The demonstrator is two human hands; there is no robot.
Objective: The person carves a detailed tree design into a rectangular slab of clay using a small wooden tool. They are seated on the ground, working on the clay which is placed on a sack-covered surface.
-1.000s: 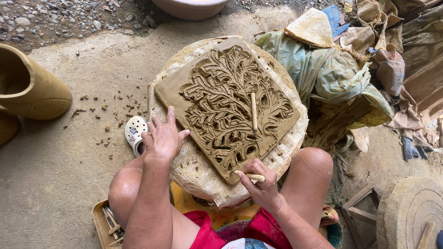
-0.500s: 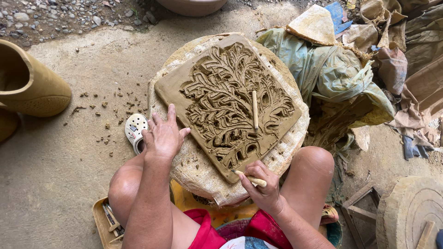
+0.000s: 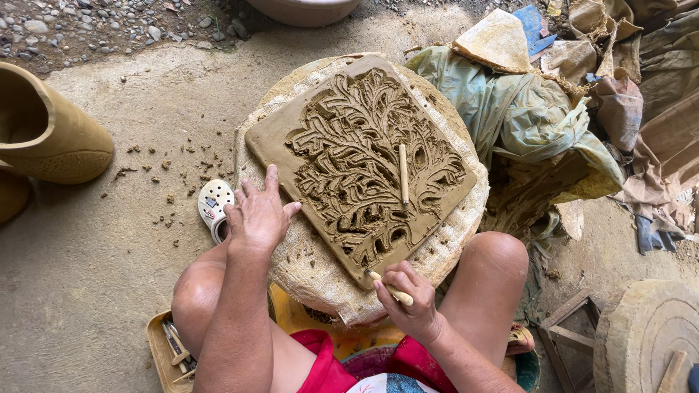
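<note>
A person sits low on the ground with knees spread around a round work stand (image 3: 306,269) draped in coarse sackcloth. On the cloth lies a wet clay slab (image 3: 360,156), roughly square and turned a little askew, its face carved with a branching leaf pattern in relief. The right hand (image 3: 404,298) is at the slab's near corner, fingers closed around a thin wooden modelling tool (image 3: 389,289), whose tip touches the clay edge there. The left hand (image 3: 256,215) lies flat and spread on the sackcloth, fingers wide, holding nothing, with the fingertips touching the slab's left edge. A second wooden stick (image 3: 403,173) rests loose on the carving, lying lengthwise down the middle of the pattern.

Crumbs of clay are scattered over the concrete floor (image 3: 109,255) to the left of the stand. A white perforated clog (image 3: 213,209) sits just beside the left wrist. Further left stands a large unfired clay vessel (image 3: 47,135). Behind the stand, to the right, crumpled plastic sheets and bags (image 3: 517,116) are piled up. A small tray of tools (image 3: 169,349) sits under the left knee, and a round wooden block (image 3: 644,335) is at the lower right.
</note>
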